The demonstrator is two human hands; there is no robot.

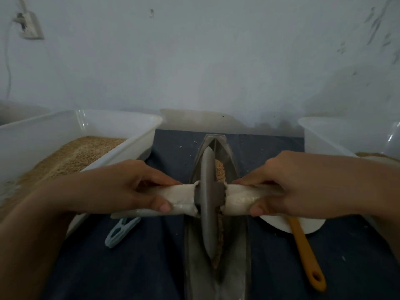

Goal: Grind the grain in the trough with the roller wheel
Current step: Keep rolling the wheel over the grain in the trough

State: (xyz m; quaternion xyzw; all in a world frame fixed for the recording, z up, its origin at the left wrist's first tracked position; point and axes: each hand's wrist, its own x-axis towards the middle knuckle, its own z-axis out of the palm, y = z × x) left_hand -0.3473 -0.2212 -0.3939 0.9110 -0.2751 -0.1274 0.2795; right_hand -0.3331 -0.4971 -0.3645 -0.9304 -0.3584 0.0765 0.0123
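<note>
A narrow grey boat-shaped trough lies lengthwise on a dark cloth, running away from me. Tan grain lies in its groove, both beyond the wheel and as a thin line near me. The grey roller wheel stands upright in the groove on a cross axle wrapped in pale cloth. My left hand grips the left handle, thumb on top. My right hand grips the right handle the same way.
A translucent plastic tub holding grain sits at the left. Another pale tub stands at the right. An orange-handled spatula lies on a white dish right of the trough. A light blue tool lies to the left. A wall is close behind.
</note>
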